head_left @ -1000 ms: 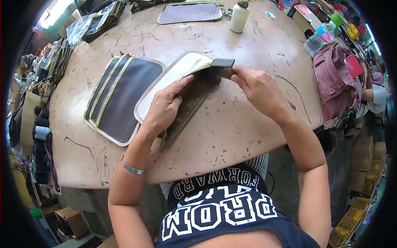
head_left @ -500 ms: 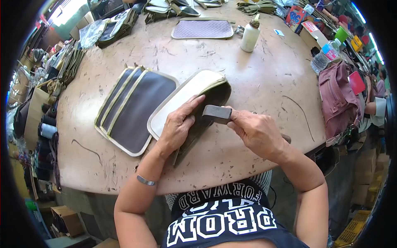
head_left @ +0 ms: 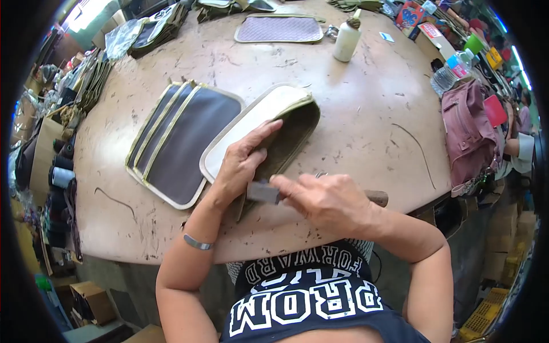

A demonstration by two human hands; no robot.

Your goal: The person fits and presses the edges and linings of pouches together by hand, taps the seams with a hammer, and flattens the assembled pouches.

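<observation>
Nearest, at 6 o'clock on the worktop (head_left: 143, 231), the right hand (head_left: 329, 203) is closing its grip round the hammer (head_left: 264, 193), whose wooden handle is sticking out towards 4 o'clock. The grey head is hovering over or pressing on the near end of the case (head_left: 260, 128); it is blurred, so contact seems hard to judge. The left hand (head_left: 243, 160) is keeping its grip on the case's long edge, fingers reaching towards 1 o'clock. The case is lying mid-worktop, slanting from 7 to 1 o'clock, its white face showing and its olive side gaping. At 9 o'clock, dark panels (head_left: 197, 134) with pale borders are overlapping beside it. A pink bag (head_left: 469, 128) is slumping at 3 o'clock. Farther off, a white bottle (head_left: 346, 41) is standing near 1 o'clock, and a quilted panel (head_left: 279, 28) is lying flat at 12.
</observation>
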